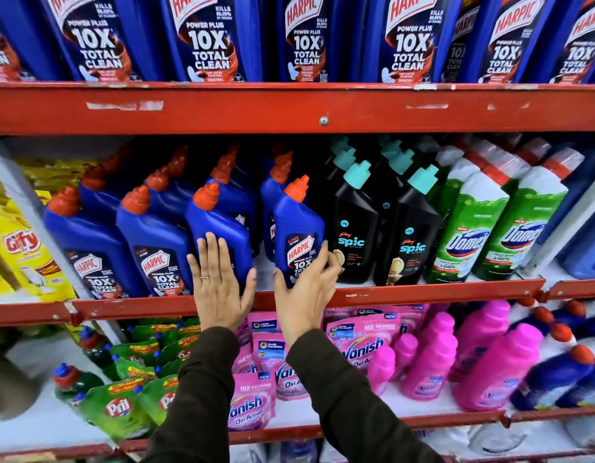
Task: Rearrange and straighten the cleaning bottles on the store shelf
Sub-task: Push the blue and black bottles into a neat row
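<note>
Blue Harpic bottles with red caps stand in rows on the middle shelf (423, 292). My left hand (219, 282) lies flat, fingers spread, against the front of one Harpic bottle (219, 225) whose label is turned away. My right hand (306, 289) wraps around the lower part of the neighbouring Harpic bottle (297, 228), which faces forward with its label showing and leans slightly left. Two more Harpic bottles (159, 248) stand front-facing to the left.
Black Spic bottles (354, 228) with teal caps stand right of the held bottle, then green Domex bottles (466, 228). Large Harpic bottles fill the top shelf. Pink Vanish pouches (366, 339) and bottles and green Pril pouches (115, 409) sit below. Yellow Giffy packs (22, 248) are at left.
</note>
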The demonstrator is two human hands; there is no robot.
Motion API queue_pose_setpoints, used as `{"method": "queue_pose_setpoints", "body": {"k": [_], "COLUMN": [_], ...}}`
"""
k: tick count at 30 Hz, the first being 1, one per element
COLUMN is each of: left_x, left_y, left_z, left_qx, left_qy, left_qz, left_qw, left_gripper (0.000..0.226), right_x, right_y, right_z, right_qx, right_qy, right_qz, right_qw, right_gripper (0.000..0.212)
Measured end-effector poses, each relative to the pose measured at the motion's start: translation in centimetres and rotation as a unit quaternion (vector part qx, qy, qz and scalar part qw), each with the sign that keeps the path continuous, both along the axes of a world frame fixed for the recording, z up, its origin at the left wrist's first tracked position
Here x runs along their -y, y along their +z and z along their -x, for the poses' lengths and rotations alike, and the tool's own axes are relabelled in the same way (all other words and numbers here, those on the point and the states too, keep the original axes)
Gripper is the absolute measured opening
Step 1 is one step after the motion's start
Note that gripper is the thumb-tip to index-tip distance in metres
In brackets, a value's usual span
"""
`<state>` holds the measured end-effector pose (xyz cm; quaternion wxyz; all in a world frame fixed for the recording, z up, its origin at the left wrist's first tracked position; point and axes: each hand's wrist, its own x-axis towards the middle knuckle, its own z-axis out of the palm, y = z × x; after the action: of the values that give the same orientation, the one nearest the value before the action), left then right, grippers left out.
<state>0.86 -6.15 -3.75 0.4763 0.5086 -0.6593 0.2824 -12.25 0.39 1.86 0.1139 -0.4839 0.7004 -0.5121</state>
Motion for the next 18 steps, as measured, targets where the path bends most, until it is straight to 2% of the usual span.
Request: {"method": "queue_pose_setpoints", "body": {"k": [6, 13, 18], "left_x": [-0.11, -0.17, -0.09], "left_y": [0.13, 0.09, 0.12], "left_z": [-0.01, -0.07, -0.22], "left_qx": [0.002, 0.004, 0.007], "left_qy": [-0.003, -0.003, -0.007], "left_qz": [-0.005, -0.003, -0.004], "left_qw": [1.0, 1.0, 1.0], "left_gripper": [0.088, 0.089, 0.089], "right_x": [0.58, 0.33, 0.22], "right_y": [0.51, 0.59, 0.5], "right_z": [0.4, 0.02, -0.34], "right_qx": [0.042, 0.052, 0.005], "right_qy": [-0.014, -0.012, -0.027], "right_qz": [0.001, 0.008, -0.014], "right_qw": [0.999, 0.999, 1.0], "right_gripper": [0.1, 0.094, 0.101]}}
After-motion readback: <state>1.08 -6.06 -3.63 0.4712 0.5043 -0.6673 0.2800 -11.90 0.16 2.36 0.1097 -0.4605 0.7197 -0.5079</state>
